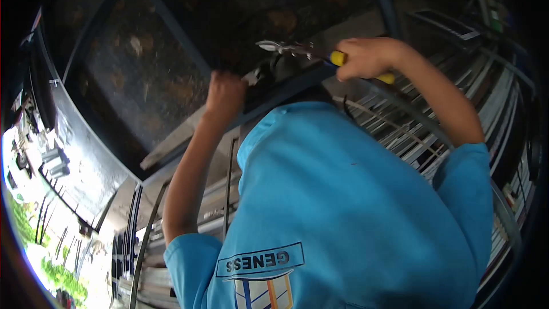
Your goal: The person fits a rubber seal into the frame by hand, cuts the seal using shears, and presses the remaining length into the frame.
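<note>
In my right hand (369, 57) is a pair of snips (291, 50) with yellow and dark handles. Their bright metal jaws point left, above the near bar of a dark metal frame (291, 86). My left hand (227, 92) is closed at the frame, where a slanting bar meets the near one. A small pale and dark piece (255, 75) shows just past its fingers; blur hides whether they grip it. Inside the frame lies a dark, stained surface (143, 74).
Racks of long metal bars (423, 143) stand below and to the right. A shiny grey panel (91, 154) runs along the left side, with bright outdoor ground and greenery (63, 277) beyond. My blue shirt (354, 206) fills the lower middle.
</note>
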Action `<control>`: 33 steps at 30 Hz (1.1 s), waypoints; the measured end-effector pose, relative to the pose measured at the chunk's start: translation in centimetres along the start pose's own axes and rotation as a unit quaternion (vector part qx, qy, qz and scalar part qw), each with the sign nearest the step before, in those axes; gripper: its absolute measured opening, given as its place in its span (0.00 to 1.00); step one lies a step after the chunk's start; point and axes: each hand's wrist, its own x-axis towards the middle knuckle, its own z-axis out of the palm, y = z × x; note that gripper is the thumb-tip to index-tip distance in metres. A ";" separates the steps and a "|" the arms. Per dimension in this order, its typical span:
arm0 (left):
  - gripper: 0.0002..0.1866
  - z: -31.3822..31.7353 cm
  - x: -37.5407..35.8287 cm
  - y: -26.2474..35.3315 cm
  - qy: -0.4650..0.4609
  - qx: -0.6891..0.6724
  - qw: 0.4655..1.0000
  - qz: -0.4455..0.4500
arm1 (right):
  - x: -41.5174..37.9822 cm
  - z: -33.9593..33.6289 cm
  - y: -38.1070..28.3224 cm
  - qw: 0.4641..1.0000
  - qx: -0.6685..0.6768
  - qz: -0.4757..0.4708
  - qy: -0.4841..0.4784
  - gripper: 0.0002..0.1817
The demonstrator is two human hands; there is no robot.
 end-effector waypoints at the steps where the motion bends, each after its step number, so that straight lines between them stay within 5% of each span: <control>1: 0.09 1.9 0.8 0.5 -0.026 0.044 0.998 0.036 | 0.0 -0.4 0.5 0.992 -0.048 0.005 0.114 0.23; 2: 0.11 3.8 1.2 0.8 -0.049 0.093 0.992 0.070 | -0.1 -1.0 1.0 0.969 -0.098 0.010 0.228 0.24; 8: 0.10 5.5 2.0 1.3 -0.088 0.080 0.992 0.046 | 2.5 -6.6 3.3 0.917 -0.072 -0.028 0.392 0.28; 11: 0.11 4.2 1.9 1.8 -0.160 0.104 0.981 0.023 | 4.7 -9.5 3.8 0.908 -0.063 -0.040 0.413 0.30; 20: 0.08 2.1 1.7 3.0 -0.131 0.104 0.986 -0.017 | 11.1 -15.7 3.8 0.799 -0.237 -0.072 0.549 0.35; 24: 0.06 2.7 3.4 2.3 -0.210 0.135 0.968 -0.030 | 13.2 -17.2 4.1 0.792 -0.301 -0.081 0.525 0.35; 27: 0.07 2.3 1.5 1.8 -0.176 0.063 0.982 -0.016 | 15.0 -17.2 4.9 0.811 -0.285 -0.090 0.503 0.41; 30: 0.13 1.4 2.5 3.5 -0.140 -0.081 0.980 -0.119 | 16.4 -16.0 5.4 0.781 -0.259 -0.093 0.560 0.49; 32: 0.17 -3.1 4.2 6.1 -0.016 -0.297 0.929 -0.218 | 15.6 -14.5 5.3 0.792 -0.232 -0.144 0.546 0.53; 33: 0.16 -4.5 5.3 6.9 0.083 -0.457 0.860 -0.211 | 15.6 -13.5 5.4 0.780 -0.195 -0.206 0.557 0.50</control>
